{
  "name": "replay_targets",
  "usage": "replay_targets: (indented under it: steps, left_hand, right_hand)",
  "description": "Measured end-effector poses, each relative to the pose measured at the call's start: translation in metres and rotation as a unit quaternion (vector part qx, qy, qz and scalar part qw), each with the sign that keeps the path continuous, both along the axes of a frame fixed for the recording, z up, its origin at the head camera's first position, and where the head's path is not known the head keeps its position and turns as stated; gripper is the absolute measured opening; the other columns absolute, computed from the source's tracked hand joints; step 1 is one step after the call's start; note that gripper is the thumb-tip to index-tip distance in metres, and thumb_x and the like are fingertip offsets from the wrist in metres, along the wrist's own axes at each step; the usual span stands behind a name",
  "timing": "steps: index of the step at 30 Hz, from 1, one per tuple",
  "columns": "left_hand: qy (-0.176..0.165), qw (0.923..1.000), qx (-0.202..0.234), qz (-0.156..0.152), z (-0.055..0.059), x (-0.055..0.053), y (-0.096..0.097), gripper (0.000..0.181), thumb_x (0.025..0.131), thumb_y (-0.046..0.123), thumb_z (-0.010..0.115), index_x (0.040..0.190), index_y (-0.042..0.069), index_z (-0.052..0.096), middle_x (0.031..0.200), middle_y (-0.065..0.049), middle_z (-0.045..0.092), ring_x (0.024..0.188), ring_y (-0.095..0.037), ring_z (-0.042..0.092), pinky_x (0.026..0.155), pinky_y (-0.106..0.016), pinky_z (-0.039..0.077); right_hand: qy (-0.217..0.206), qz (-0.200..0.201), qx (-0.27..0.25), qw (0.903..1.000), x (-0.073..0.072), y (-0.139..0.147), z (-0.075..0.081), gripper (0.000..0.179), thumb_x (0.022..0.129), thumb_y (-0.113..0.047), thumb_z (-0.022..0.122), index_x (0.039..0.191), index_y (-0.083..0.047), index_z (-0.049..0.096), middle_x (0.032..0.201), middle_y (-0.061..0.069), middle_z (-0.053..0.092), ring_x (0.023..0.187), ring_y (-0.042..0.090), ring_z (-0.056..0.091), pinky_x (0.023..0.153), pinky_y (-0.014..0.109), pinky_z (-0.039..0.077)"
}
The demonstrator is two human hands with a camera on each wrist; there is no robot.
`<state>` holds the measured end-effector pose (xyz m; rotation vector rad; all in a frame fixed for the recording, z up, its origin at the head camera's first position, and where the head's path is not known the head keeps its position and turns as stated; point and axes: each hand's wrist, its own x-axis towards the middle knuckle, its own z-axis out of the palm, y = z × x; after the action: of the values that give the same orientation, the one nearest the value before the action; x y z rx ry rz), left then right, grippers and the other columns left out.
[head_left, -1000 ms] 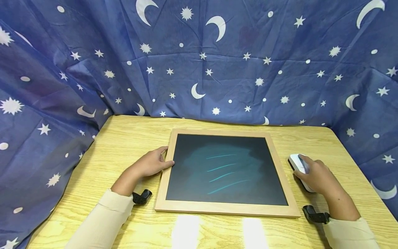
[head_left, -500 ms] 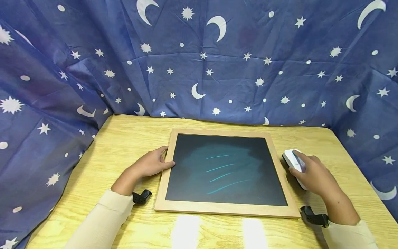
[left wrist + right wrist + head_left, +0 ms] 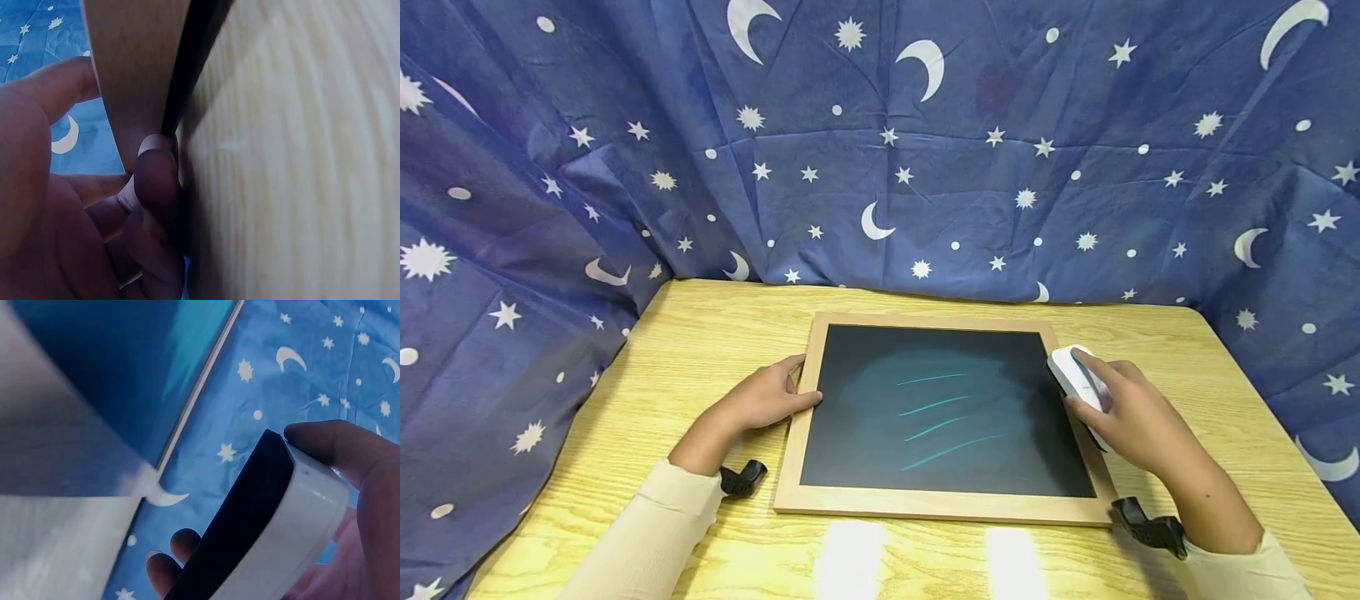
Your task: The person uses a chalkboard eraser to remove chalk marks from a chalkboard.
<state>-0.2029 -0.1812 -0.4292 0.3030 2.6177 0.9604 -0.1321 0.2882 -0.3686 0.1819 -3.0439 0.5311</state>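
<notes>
A wood-framed chalkboard (image 3: 958, 502) lies on the table with several teal chalk strokes (image 3: 934, 406) across its dark, smudged surface. My left hand (image 3: 763, 394) holds its left edge, thumb over the frame and fingers at the outer side. In the left wrist view, the curled fingers (image 3: 153, 181) meet the lower edge of the frame (image 3: 134, 75). My right hand (image 3: 1138, 417) grips a white board eraser (image 3: 1078, 379) above the right edge of the frame. The right wrist view shows the eraser's dark felt (image 3: 240, 515) held apart from the board.
A yellowish wood-grain table (image 3: 722, 325) carries the board. Dark blue cloth (image 3: 880, 150) with white moons and stars hangs at the back and both sides. A black strap camera sits on the left wrist (image 3: 743, 477) and another on the right (image 3: 1150, 527).
My right hand has carried the eraser leftward and slightly upward in the head view, from the table beside the board to over its right frame. The left hand and board have stayed put.
</notes>
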Motion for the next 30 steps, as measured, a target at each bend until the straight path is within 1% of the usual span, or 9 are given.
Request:
replay_targets:
  steps: [4,6,9,13,17,21,24,30]
  left_hand:
    - [0.004,1.0000,-0.004,-0.001,0.001,-0.001,0.000,0.086,0.092,0.041,0.069,0.155,-0.001,0.030,0.070,-0.004,0.062,0.060,-0.014,0.059,0.060,-0.029,0.047]
    - [0.008,1.0000,-0.005,0.000,0.002,-0.001,0.000,0.085,0.092,0.041,0.069,0.155,-0.001,0.030,0.070,-0.004,0.061,0.060,-0.014,0.059,0.061,-0.029,0.047]
    - [0.011,0.9999,-0.005,0.000,0.002,-0.001,0.000,0.084,0.092,0.040,0.069,0.155,-0.001,0.030,0.069,-0.003,0.061,0.060,-0.014,0.059,0.061,-0.029,0.047]
    - [0.009,0.9999,-0.007,-0.003,0.002,0.001,0.000,0.084,0.092,0.040,0.068,0.155,-0.001,0.030,0.068,-0.003,0.061,0.059,-0.014,0.058,0.060,-0.029,0.047]
    - [0.006,0.9999,-0.009,-0.001,0.002,0.001,0.001,0.084,0.092,0.040,0.068,0.155,0.001,0.030,0.069,-0.003,0.061,0.060,-0.014,0.059,0.061,-0.029,0.047]
    - [0.002,1.0000,-0.006,0.001,0.002,0.001,0.001,0.083,0.092,0.040,0.069,0.155,0.003,0.031,0.069,-0.003,0.062,0.060,-0.015,0.061,0.061,-0.029,0.048]
    - [0.001,1.0000,-0.005,-0.002,0.001,0.001,0.000,0.083,0.092,0.040,0.068,0.155,0.002,0.031,0.069,-0.003,0.063,0.060,-0.014,0.061,0.061,-0.029,0.048]
    - [0.002,1.0000,-0.005,-0.001,0.001,0.001,0.000,0.082,0.092,0.040,0.068,0.156,0.004,0.031,0.069,-0.003,0.062,0.060,-0.015,0.061,0.061,-0.029,0.048]
  right_hand:
    - [0.004,0.010,0.007,0.9999,-0.001,-0.011,0.009,0.071,0.093,-0.029,0.068,0.155,-0.012,0.037,0.127,0.035,0.049,0.093,0.041,0.058,0.068,0.048,0.049]
    - [0.005,0.016,0.006,0.9998,-0.003,-0.017,0.013,0.071,0.093,-0.029,0.068,0.155,-0.013,0.037,0.128,0.035,0.048,0.093,0.041,0.059,0.069,0.049,0.050]
    - [0.010,0.029,0.002,0.9995,-0.005,-0.026,0.015,0.070,0.093,-0.028,0.068,0.155,-0.015,0.038,0.131,0.033,0.047,0.093,0.040,0.059,0.068,0.047,0.050]
    - [0.021,0.060,0.002,0.9980,-0.009,-0.039,0.015,0.069,0.093,-0.028,0.068,0.155,-0.018,0.039,0.133,0.030,0.048,0.091,0.037,0.059,0.066,0.043,0.050]
    - [0.031,0.083,0.008,0.9960,-0.013,-0.051,0.016,0.067,0.094,-0.030,0.067,0.155,-0.021,0.040,0.135,0.028,0.047,0.092,0.036,0.060,0.066,0.044,0.050]
    - [0.036,0.095,0.012,0.9948,-0.017,-0.062,0.017,0.066,0.094,-0.031,0.066,0.154,-0.023,0.041,0.134,0.025,0.048,0.089,0.033,0.059,0.067,0.043,0.049]
    - [0.036,0.104,0.019,0.9938,-0.021,-0.069,0.016,0.064,0.094,-0.031,0.065,0.153,-0.022,0.043,0.131,0.024,0.049,0.088,0.031,0.059,0.067,0.041,0.049]
    - [0.037,0.116,0.039,0.9918,-0.028,-0.084,0.012,0.063,0.093,-0.034,0.066,0.151,-0.024,0.046,0.131,0.024,0.052,0.097,0.033,0.055,0.067,0.041,0.050]
